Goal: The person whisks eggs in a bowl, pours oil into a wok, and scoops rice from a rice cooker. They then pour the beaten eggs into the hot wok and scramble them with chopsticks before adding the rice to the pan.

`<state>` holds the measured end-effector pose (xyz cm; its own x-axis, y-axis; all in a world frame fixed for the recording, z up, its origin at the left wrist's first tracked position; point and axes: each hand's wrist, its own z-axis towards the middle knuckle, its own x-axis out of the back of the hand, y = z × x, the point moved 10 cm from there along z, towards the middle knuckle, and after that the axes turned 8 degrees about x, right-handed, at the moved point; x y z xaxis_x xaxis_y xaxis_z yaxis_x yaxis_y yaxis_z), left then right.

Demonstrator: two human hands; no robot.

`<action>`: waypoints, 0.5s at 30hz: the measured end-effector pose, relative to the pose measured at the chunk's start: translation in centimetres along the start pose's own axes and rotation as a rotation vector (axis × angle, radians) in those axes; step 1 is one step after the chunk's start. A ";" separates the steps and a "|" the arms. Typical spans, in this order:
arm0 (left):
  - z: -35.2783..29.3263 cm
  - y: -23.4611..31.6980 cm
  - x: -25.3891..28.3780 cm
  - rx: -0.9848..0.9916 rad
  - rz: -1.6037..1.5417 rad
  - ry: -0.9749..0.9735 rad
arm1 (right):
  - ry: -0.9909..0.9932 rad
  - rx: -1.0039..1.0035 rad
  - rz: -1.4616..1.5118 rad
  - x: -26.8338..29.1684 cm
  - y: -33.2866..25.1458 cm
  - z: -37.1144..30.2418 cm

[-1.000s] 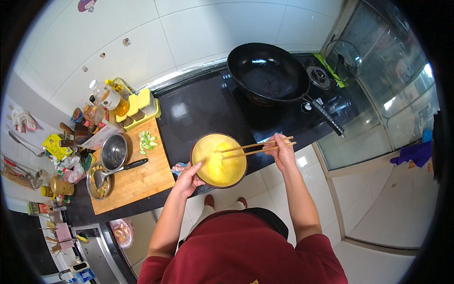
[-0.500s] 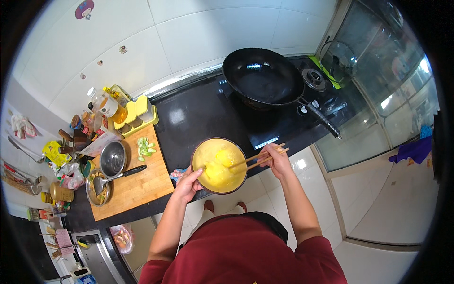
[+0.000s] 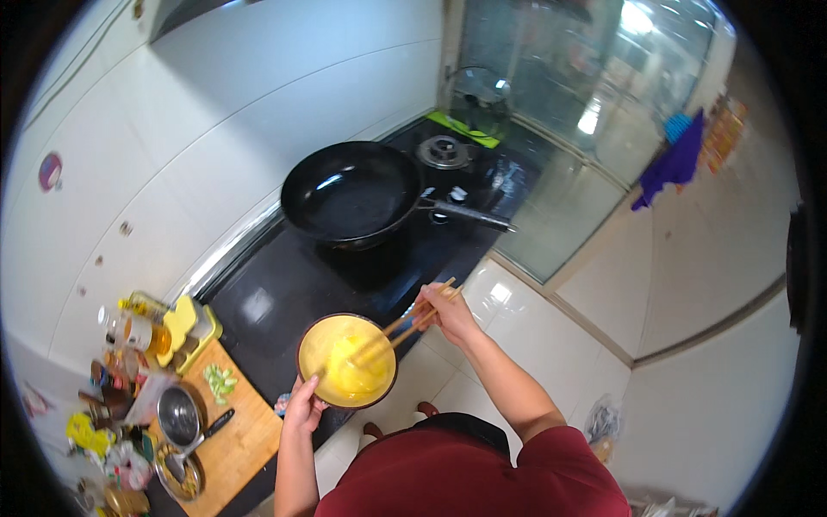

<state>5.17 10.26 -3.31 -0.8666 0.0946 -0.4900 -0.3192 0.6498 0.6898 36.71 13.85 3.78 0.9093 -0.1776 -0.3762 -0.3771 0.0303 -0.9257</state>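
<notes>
A white tiled wall (image 3: 258,129) rises behind a black tabletop (image 3: 250,302), which runs slantwise across the view. On its far stretch sits a large black wok (image 3: 349,194), its handle pointing right, with a round burner (image 3: 444,152) just beyond it. At the lower left lies a wooden cutting board (image 3: 245,448). The yellow bowl (image 3: 314,349), dark at the rim, is held in front of the person, over the near edge of the tabletop and between the wok and the person's body. Two wooden chopsticks (image 3: 398,334) slant down into it, their lower ends blurred. The right hand (image 3: 444,314) has its fingers clamped on the upper part of the chopsticks, to the right of the bowl. The left hand (image 3: 304,407) grips the bowl's lower left side, thumb at the rim; the other fingers are partly hidden. Inside the bowl is a bright yellow liquid (image 3: 345,379). Over on the board are a metal bowl (image 3: 181,414), a black-handled turner (image 3: 221,422) beside it, and a small heap of chopped green pieces (image 3: 220,383).
</notes>
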 end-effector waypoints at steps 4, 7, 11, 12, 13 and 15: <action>0.7 -0.6 -1.5 0.047 0.067 -0.114 | 0.028 -0.045 -0.057 1.8 -0.2 -3.4; 1.5 -1.7 -2.2 0.121 0.037 -0.206 | 0.185 0.037 -0.067 4.3 -1.1 -5.6; 1.2 -2.6 -4.3 0.177 0.049 -0.276 | 0.188 0.026 -0.064 4.7 -1.0 -9.4; 1.1 -3.2 -4.4 0.186 0.051 -0.280 | 0.173 0.009 -0.063 4.4 -1.0 -10.6; 1.2 -3.9 -4.5 0.208 0.052 -0.303 | 0.300 0.070 -0.017 5.8 -1.1 -11.4; 1.8 -4.9 -4.9 0.236 0.050 -0.346 | 0.309 0.082 -0.057 6.9 -0.5 -13.0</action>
<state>11.71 7.95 -5.24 -0.6863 0.3520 -0.6364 -0.1485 0.7888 0.5964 40.86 -0.13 2.13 0.8273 -0.4714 -0.3057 -0.3005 0.0886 -0.9497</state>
